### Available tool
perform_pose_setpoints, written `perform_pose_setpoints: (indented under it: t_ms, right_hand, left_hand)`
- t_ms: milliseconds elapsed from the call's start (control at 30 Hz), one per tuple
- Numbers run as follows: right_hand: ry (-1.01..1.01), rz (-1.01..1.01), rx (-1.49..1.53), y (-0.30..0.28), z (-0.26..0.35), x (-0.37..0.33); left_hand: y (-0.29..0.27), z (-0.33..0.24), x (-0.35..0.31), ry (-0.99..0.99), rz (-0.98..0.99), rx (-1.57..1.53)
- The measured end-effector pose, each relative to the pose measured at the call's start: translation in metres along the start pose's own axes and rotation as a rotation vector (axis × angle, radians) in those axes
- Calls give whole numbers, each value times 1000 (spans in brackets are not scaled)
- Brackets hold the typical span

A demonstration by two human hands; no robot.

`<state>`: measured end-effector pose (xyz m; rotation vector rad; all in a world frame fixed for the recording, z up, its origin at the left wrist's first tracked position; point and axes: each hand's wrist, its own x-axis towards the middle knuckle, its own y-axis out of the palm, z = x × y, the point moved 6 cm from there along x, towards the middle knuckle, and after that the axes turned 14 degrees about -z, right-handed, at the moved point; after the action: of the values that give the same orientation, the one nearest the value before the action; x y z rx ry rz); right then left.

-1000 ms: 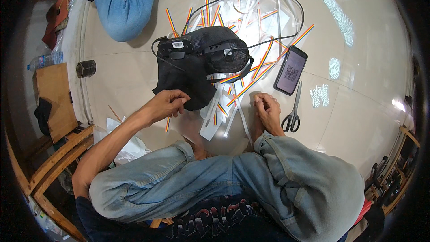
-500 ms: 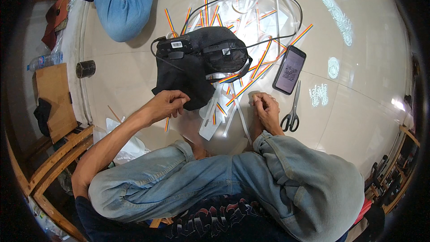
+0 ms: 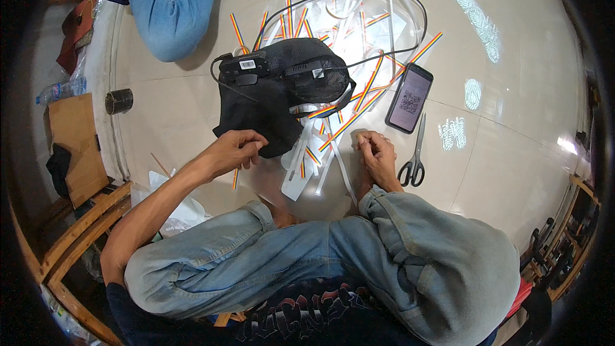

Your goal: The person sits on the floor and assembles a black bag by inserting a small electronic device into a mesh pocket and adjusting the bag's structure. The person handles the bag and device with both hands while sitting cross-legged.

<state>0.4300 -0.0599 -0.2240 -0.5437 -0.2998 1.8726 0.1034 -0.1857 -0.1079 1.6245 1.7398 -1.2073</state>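
My left hand (image 3: pixel 238 152) is at the lower edge of a black cloth and mesh cap-like piece (image 3: pixel 259 112), its fingers curled in and nothing visible between them. Fixed to that piece are small black electronic boxes (image 3: pixel 306 70) with a black cable (image 3: pixel 382 59) looping out to the right. My right hand (image 3: pixel 378 156) sits by my right shin, fingers bent in and closed, with no object showing in it. Between the hands lie rainbow-striped ribbons (image 3: pixel 346 131) and white strips (image 3: pixel 327 173), heaped loosely under and beyond the black piece.
Right of the ribbons, a phone (image 3: pixel 410 99) with a square code on its screen lies near black-handled scissors (image 3: pixel 413 170). Another person's bent knee (image 3: pixel 170 25) is at the upper left. A dark roll (image 3: pixel 119 101), cardboard (image 3: pixel 78 147) and a bottle (image 3: pixel 62 90) line the left side.
The whole view has shifted slightly, so things appear a little farther left. Both hands keep nearly the same pose, and the ribbons, cap-like piece, phone and scissors lie as before.
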Motion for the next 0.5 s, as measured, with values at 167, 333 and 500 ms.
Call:
perform_pose_setpoints:
  t_ms: [167,333,500]
  right_hand:
    - [-3,-7,-59,0,-3,0]
    - [36,-2,-22,1,-3,0]
    - [46,3,-46,-1,0,-1]
  left_hand:
    - [0,1,0,-17,10,-19]
    - [0,2,-1,-27,10,-12]
    - [0,-4,-3,-43,8,-11]
